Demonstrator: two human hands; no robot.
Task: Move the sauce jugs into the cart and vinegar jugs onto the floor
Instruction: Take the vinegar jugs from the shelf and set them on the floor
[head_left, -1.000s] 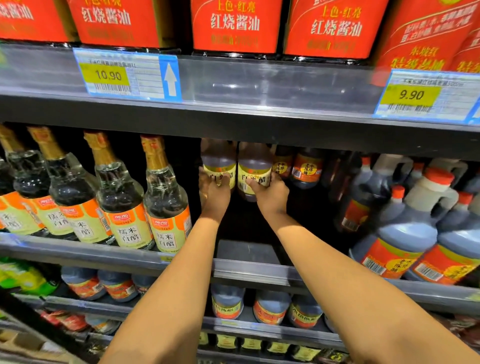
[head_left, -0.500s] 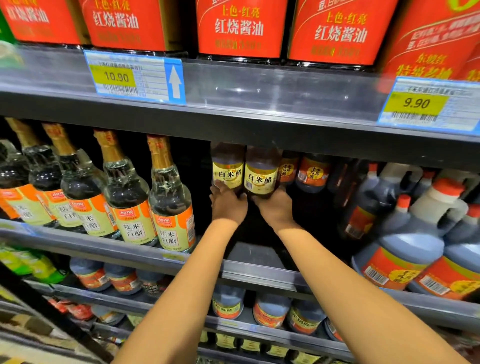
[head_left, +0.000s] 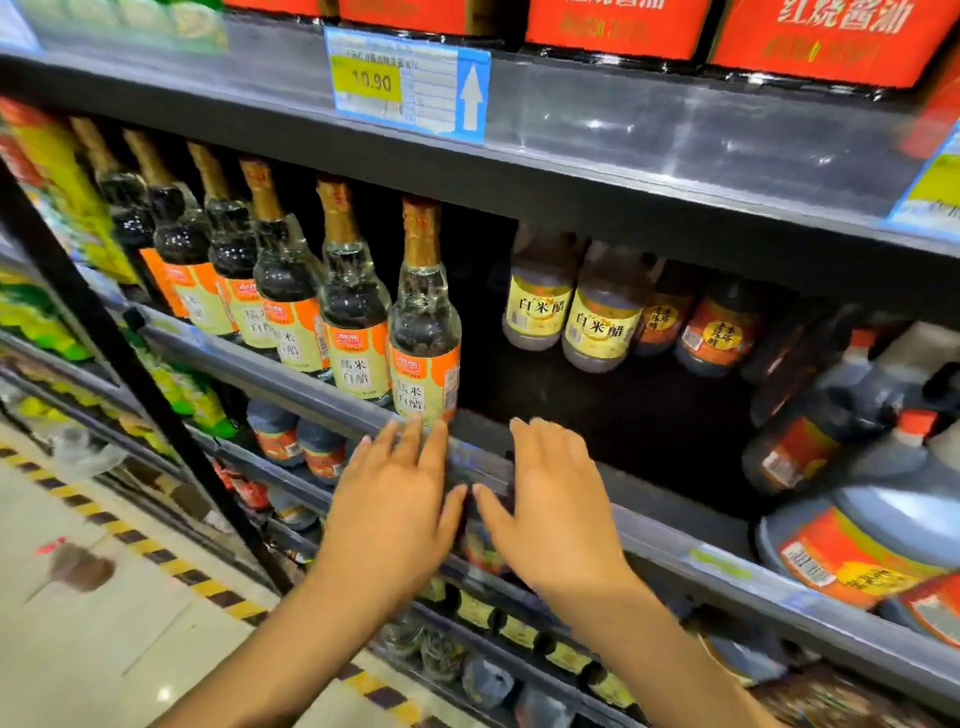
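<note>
Two jugs with yellow labels (head_left: 540, 306) (head_left: 602, 325) stand deep on the middle shelf, side by side. My left hand (head_left: 400, 499) and my right hand (head_left: 550, 499) hover in front of the shelf's front rail (head_left: 685, 551), well short of the jugs. Both hands hold nothing, with fingers spread and nearly straight. Large grey jugs with red labels (head_left: 878, 535) and red caps lean on the same shelf at the right. Behind the yellow-label jugs sit smaller orange-label bottles (head_left: 722, 332).
A row of tall glass bottles with gold necks (head_left: 426, 322) fills the left of the shelf. Red-labelled containers (head_left: 821, 36) sit on the shelf above, with a 10.90 price tag (head_left: 405, 83). Lower shelves hold more bottles. Tiled floor with striped tape (head_left: 130, 535) lies at left.
Both hands have let go of the two yellow-label jugs and pulled back to the shelf's front edge. The jugs stay at the back. The view has swung left and down.
</note>
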